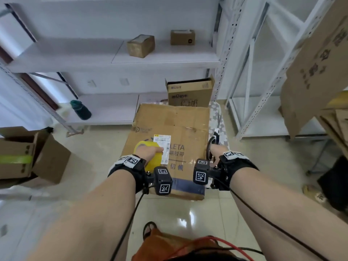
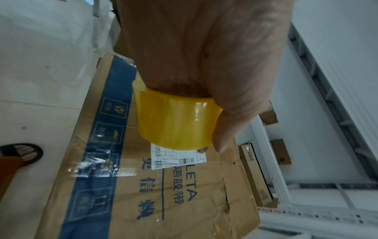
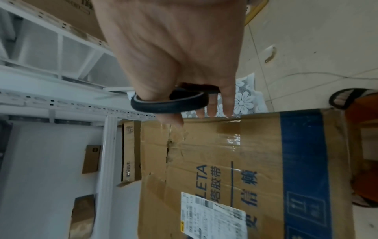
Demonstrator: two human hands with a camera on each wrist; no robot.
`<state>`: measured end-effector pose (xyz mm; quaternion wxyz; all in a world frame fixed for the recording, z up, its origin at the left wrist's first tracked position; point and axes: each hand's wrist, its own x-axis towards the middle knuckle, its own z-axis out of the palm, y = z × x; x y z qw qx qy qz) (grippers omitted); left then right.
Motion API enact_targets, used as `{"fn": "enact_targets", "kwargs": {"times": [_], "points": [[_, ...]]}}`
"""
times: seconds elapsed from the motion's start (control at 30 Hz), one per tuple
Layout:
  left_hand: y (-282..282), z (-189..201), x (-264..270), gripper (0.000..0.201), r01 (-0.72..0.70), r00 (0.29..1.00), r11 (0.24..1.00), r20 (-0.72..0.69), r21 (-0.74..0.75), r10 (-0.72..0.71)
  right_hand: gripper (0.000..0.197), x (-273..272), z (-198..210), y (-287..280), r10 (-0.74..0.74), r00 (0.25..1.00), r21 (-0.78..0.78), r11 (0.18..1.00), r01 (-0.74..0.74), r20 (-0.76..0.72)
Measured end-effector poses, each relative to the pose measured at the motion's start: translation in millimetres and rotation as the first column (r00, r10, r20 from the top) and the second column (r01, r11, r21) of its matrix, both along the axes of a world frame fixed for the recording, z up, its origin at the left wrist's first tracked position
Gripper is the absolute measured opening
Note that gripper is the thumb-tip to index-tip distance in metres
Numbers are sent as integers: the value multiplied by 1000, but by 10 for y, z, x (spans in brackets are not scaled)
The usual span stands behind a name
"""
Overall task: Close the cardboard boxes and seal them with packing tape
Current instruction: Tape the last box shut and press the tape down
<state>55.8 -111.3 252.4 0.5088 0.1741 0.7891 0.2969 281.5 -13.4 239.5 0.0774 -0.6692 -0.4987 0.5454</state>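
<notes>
A large brown cardboard box point(image 1: 180, 125) with blue print and a white shipping label point(image 1: 162, 142) sits on the floor in front of me, its top flaps folded down. My left hand point(image 1: 148, 153) grips a roll of yellow packing tape point(image 2: 174, 122) just above the box's near left part, over the label. At the box's right edge my right hand point(image 1: 215, 148) holds black scissors point(image 3: 169, 105), with the thumb through a handle loop and fingertips touching the box edge point(image 3: 225, 119). The scissor blades are hidden. Clear tape point(image 3: 232, 140) lies across part of the top.
Another open box point(image 1: 190, 93) stands behind the big one, and open boxes point(image 1: 28, 153) sit at the left. White shelving point(image 1: 113, 59) carries two small boxes point(image 1: 140, 45) and a green bottle point(image 1: 81, 110). A floral-covered surface point(image 1: 216, 117) and a tall cardboard sheet point(image 1: 316, 72) are to the right.
</notes>
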Motion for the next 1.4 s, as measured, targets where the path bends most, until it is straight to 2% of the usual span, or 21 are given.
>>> {"fn": "enact_targets", "kwargs": {"times": [0.13,0.2,0.27,0.33,0.43,0.5,0.57,0.7,0.8,0.87,0.9,0.97,1.03,1.1,1.17,1.2,1.27,1.37,1.4], "points": [[-20,162,177,88,222,945,965,-213,-141,-249,24,-76,166,-118,114,979,-49,993,-107,171],[-22,223,221,91,326,888,923,-270,-203,-373,21,-100,223,-179,103,988,-54,994,-97,119],[4,275,242,90,402,852,886,-261,-229,-454,31,-105,164,-176,47,997,-37,998,-45,65],[71,304,249,86,437,840,868,-239,-234,-487,30,-104,176,-177,-10,1000,-44,999,11,18],[220,340,262,74,487,817,843,-221,-228,-532,11,-64,226,-147,-76,997,-93,993,73,-30],[344,329,287,76,512,812,838,-212,-190,-544,14,-13,263,-108,-105,994,-87,991,102,-35],[487,316,371,66,510,827,853,-210,-110,-522,13,85,256,-31,-112,993,-68,992,111,-21],[733,283,672,54,423,906,906,-23,14,-423,15,361,230,159,-134,991,-22,991,134,2],[906,313,985,36,422,894,900,117,111,-433,10,610,149,288,-259,964,37,964,262,-63],[991,358,1245,20,510,827,847,186,149,-530,9,808,95,341,-344,935,67,934,350,-81],[1049,331,1372,20,556,797,816,179,156,-577,10,923,57,365,-373,923,70,923,379,-92],[1139,273,1589,23,621,767,772,96,137,-634,17,1123,-32,393,-395,910,29,915,401,-124],[1253,210,1781,2,706,708,706,-10,50,-707,19,1280,-124,411,-407,900,-33,913,407,-155],[1374,101,1965,24,791,599,607,-105,-75,-794,21,1418,-224,452,-418,893,-61,908,413,-165],[1492,-75,2150,36,845,449,484,-190,-227,-873,27,1550,-352,506,-407,900,-73,914,400,-154],[1544,-149,2208,37,847,404,450,-206,-284,-891,28,1593,-407,539,-399,904,-71,917,392,-156],[1630,-395,2335,26,838,356,414,-219,-356,-909,28,1680,-590,602,-377,914,-72,926,371,-147],[1748,-862,2429,38,817,331,410,-252,-406,-909,9,1691,-901,670,-325,941,-29,946,323,-95],[1778,-958,2448,36,811,314,402,-264,-425,-912,18,1689,-1007,681,-304,949,-2,953,304,-79]]}}
